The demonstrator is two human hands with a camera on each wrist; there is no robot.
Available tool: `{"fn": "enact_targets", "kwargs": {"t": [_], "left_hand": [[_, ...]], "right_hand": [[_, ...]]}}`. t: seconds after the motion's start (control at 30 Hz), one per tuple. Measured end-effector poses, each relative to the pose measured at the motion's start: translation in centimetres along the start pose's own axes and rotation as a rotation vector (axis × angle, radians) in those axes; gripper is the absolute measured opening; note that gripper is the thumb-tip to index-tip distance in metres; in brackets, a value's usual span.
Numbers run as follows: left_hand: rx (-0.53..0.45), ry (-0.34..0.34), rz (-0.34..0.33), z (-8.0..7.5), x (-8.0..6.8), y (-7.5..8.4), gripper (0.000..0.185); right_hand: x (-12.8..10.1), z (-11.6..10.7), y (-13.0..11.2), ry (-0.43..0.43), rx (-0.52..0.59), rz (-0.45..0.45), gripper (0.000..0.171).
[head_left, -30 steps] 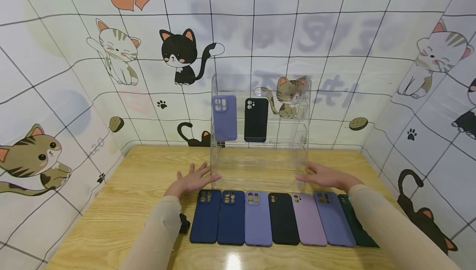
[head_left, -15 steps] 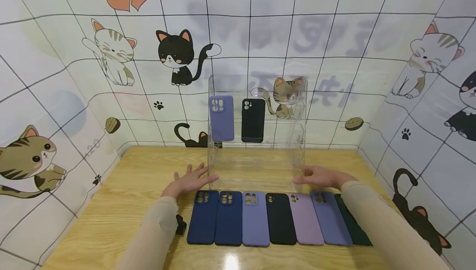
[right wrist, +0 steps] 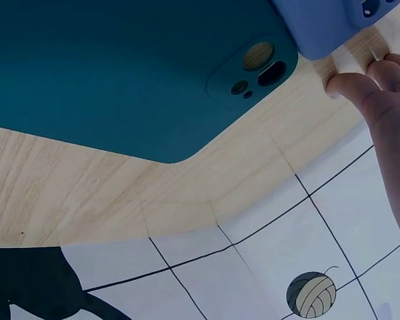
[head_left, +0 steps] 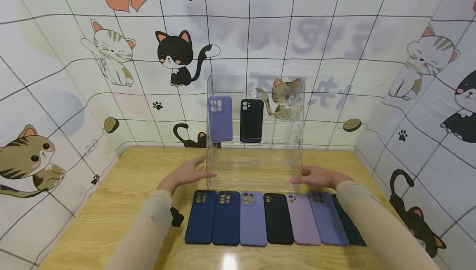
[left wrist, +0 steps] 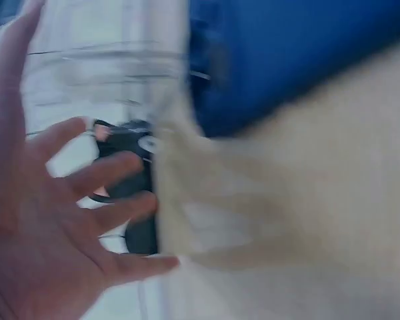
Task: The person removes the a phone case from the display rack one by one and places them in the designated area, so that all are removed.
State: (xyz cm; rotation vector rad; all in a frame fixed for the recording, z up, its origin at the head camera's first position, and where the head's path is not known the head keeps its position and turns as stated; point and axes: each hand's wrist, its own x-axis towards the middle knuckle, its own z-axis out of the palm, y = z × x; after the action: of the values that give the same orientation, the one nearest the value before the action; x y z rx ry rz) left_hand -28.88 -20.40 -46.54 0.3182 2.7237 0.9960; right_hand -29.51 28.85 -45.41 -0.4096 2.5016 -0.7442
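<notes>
A clear tiered display stand (head_left: pixel 256 181) stands on the table, holding a lavender phone case (head_left: pixel 221 125) and a black phone case (head_left: pixel 251 123) upright on an upper tier. My left hand (head_left: pixel 187 172) is at the stand's lower left corner, thumb across its front edge. In the blurred left wrist view its fingers (left wrist: pixel 113 175) are extended and apart. My right hand (head_left: pixel 319 177) grips the lower right corner, thumb in front and bent fingers (right wrist: pixel 360 87) at the side. In front of the stand lies a row of cases, including a dark blue case (head_left: pixel 201 220) and a pink case (head_left: pixel 304 222).
The dark green case (right wrist: pixel 120 80) at the row's right end is partly hidden by my right sleeve (head_left: pixel 375 216) in the head view. A small black object (head_left: pixel 177 217) shows beside my left sleeve. A wall covering (head_left: pixel 238 34) with cat drawings surrounds the wooden table (head_left: pixel 100 208).
My left hand's spread fingers have drawn closer together at the stand's left side. The right hand stays at its corner. The whole head view has shifted slightly; the cases keep their places.
</notes>
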Motion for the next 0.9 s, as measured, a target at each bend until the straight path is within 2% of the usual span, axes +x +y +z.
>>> {"fn": "enact_targets", "kwargs": {"t": [0.1,0.17,0.27,0.33,0.47,0.57,0.77,0.9], "left_hand": [[-0.093,0.177,0.086,-2.1,0.2,2.3,0.104],[-0.108,0.318,0.136,-3.8,0.3,4.3,0.100],[-0.070,0.498,0.197,-6.2,0.4,7.3,0.096],[-0.040,0.565,0.236,-7.4,0.5,9.0,0.093],[0.026,0.604,0.271,-8.8,1.3,11.4,0.089],[0.083,0.593,0.249,-9.2,2.0,12.3,0.088],[0.198,0.549,0.172,-9.2,3.2,12.4,0.085],[0.267,0.574,0.184,-8.7,3.6,12.1,0.080]], "right_hand": [[0.0,0.0,0.1,-0.005,0.007,-0.009,0.098],[0.1,0.0,0.0,-0.008,0.014,-0.010,0.098],[0.2,0.0,0.0,-0.015,0.019,-0.002,0.099],[0.2,0.1,0.1,-0.015,0.026,0.009,0.099],[0.1,0.1,0.2,-0.009,0.029,0.027,0.099],[0.1,0.1,0.3,-0.003,0.029,0.036,0.100],[0.2,0.2,0.3,0.006,0.013,0.029,0.101],[0.2,0.3,0.4,0.008,0.004,0.030,0.101]]}}
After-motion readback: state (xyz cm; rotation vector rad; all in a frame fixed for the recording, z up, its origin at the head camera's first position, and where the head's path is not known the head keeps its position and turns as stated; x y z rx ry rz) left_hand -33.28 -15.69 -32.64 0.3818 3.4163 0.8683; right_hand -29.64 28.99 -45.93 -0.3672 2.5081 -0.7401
